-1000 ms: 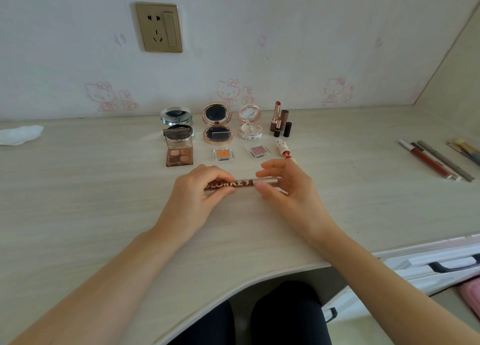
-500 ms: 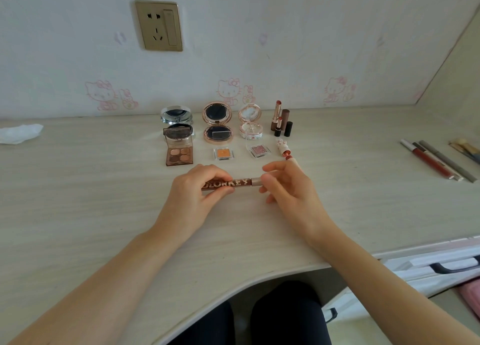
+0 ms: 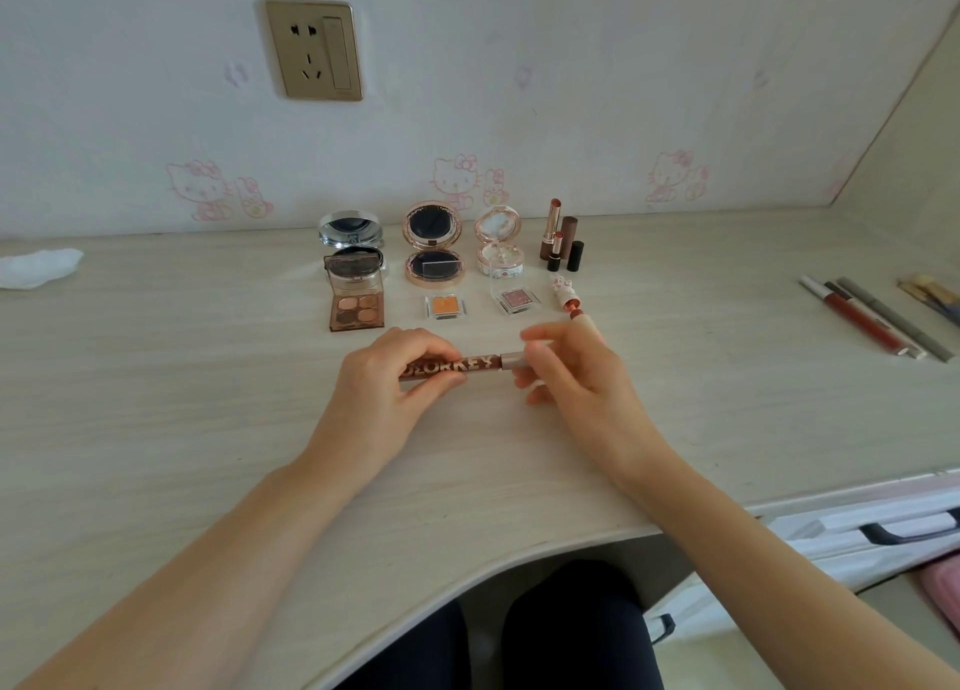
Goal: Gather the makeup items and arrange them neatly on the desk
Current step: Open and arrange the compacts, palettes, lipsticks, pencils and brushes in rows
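Head view: both forearms reach in from the lower corners and meet at frame centre, just above the bench (image 3: 156, 429). The left hand (image 3: 382, 380) curls its fingers and thumb round the dark end of a lip pen (image 3: 457, 367), held level and crosswise. The right hand (image 3: 566, 372) pinches the pen's pale cap end between thumb and fingers (image 3: 540, 333).

The pen is slim, brown-red, with large pale lettering along the barrel and a beige cap.

Above the hands, in mid frame, the set-out items stand in rows: three open round compacts (image 3: 434, 245) at the back, one four-pan palette (image 3: 356, 300) at the left, two small square shadow pans (image 3: 447, 306), a cluster of lipsticks (image 3: 563, 237) whose count I cannot tell, and one white-capped lipstick (image 3: 566, 294) lying below them. At the right edge lie three pencils (image 3: 878, 320) side by side, and brushes (image 3: 932, 292) partly cut off. A white tissue (image 3: 36, 268) sits at the left edge.
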Available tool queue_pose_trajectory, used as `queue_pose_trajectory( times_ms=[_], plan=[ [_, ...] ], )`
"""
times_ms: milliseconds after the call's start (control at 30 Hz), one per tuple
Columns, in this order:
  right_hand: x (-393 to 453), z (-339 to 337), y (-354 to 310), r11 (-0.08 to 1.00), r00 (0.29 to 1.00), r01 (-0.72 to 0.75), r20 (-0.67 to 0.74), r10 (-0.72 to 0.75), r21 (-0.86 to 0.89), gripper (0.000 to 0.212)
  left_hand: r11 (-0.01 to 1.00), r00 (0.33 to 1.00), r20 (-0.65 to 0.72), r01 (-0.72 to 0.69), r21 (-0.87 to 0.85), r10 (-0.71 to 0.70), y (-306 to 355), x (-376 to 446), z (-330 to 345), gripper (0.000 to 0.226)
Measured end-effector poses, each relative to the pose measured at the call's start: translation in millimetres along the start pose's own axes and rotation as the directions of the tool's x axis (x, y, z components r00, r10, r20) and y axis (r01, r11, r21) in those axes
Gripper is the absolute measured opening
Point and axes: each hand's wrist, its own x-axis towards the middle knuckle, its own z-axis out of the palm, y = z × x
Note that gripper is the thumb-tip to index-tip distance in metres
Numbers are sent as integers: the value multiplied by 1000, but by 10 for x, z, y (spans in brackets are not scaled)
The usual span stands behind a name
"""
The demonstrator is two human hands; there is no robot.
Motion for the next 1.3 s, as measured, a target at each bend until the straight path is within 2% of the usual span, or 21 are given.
queue_pose_trajectory(
  times_ms=[133,233,433,600,700,867,933,1133,1300],
  plan=[
    [6,-4,-5,994,998,57,19,-56,-90,18,1000,1000,1,5,4,-5,-1,-10,-7,15],
    [-1,-28,-15,992,995,94,48,-91,-81,29,1000,1000,2,12,2,-12,2,-2,-5,16],
    [5,-16,-35,999,999,-32,18,32,38,18,1000,1000,7,2,10,-2,12,-7,1,16],
    [5,-3,-17,998,999,30,30,-28,-60,18,1000,1000,7,10,16,-10,0,-7,-3,16],
    [-4,-24,-10,998,997,50,55,-49,-22,23,1000,1000,7,20,11,-20,8,-8,-5,16],
    [5,-10,-37,994,998,-67,2,67,85,19,999,999,0,35,1,-35,23,-10,-9,16],
    [4,-2,-45,995,996,-83,-17,84,64,22,999,999,-3,41,-2,-41,18,-8,-8,16],
    [-1,-23,-34,999,999,31,-21,-31,-18,21,998,998,-7,59,-9,-59,-1,-3,-9,15],
    [-28,-55,-60,999,998,27,-60,-24,44,26,995,995,-11,96,-41,-96,10,-20,-1,18]
  ],
)
